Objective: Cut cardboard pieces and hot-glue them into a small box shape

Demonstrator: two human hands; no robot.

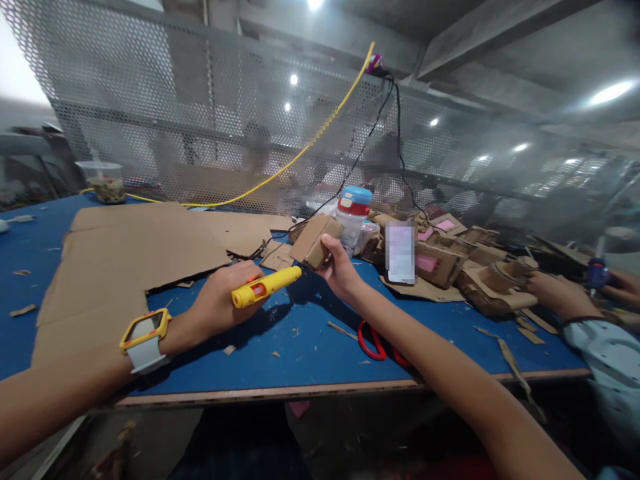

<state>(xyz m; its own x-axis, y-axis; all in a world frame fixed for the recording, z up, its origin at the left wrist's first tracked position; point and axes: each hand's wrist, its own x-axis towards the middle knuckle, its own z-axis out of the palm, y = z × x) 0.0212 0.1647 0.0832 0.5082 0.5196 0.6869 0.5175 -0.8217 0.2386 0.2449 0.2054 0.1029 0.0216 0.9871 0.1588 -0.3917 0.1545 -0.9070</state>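
Note:
My left hand is closed round a yellow tool, which looks like a glue gun, its narrow end pointing right. That end is close to the lower edge of a small cardboard box. My right hand grips the box from its right side, thumb on the near face, and holds it above the blue table. Under my right forearm lie red-handled scissors, partly hidden.
A large cardboard sheet covers the table's left. Behind my right hand stand a blue-lidded bottle and a phone. Cardboard pieces and another person's hand are at right. A plastic cup stands back left.

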